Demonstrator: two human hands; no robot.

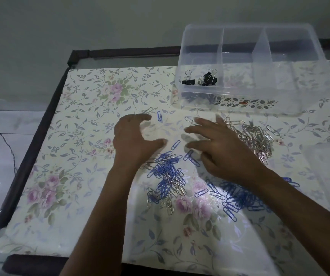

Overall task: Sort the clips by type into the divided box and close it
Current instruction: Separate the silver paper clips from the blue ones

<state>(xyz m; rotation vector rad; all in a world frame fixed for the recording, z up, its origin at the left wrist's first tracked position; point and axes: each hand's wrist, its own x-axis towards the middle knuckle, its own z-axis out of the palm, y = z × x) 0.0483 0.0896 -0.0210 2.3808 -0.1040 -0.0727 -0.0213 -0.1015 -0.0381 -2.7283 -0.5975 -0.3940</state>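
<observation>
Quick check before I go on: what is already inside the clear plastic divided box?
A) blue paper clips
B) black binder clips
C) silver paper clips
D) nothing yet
B: the black binder clips with silver wire handles lie in the left compartment of the clear plastic divided box, while the blue paper clips and silver paper clips lie on the floral table cover.
</observation>
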